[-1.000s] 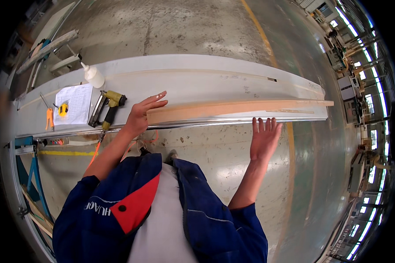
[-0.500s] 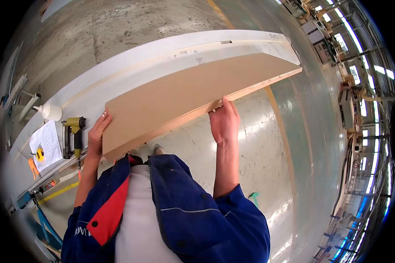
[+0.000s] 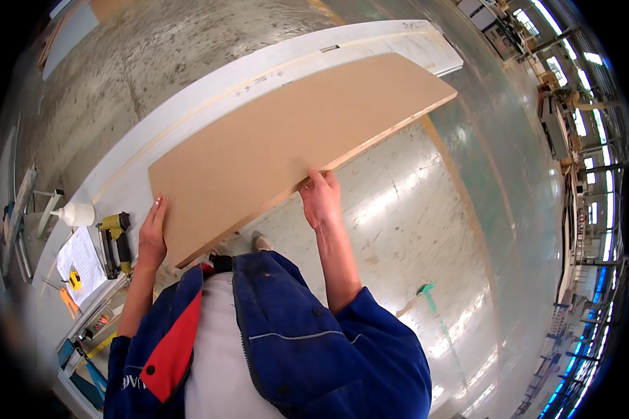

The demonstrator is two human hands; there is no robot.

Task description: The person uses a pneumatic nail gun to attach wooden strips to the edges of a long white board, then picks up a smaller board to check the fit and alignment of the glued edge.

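Note:
A long brown flat panel [image 3: 293,133] with a pale wooden edge lies across my front, reaching over the near side of the white workbench [image 3: 210,105]. My left hand [image 3: 153,230] grips its left end, with the thumb and fingers at the edge. Along the near long edge, my right hand [image 3: 321,197] holds the panel, fingers curled against the edge and partly hidden beneath it. Left of my left hand, a green and black nail gun [image 3: 116,243] rests on the bench.
A white squeeze bottle [image 3: 77,214], a paper sheet [image 3: 82,262], a yellow tape measure [image 3: 75,280] and an orange-handled tool [image 3: 69,302] lie at the bench's left end. A green object [image 3: 426,288] is on the floor to the right. Machinery lines the far right.
My right hand has shifted left along the panel's near edge. The panel's near left corner sits lower in view, and the whole view has turned slightly.

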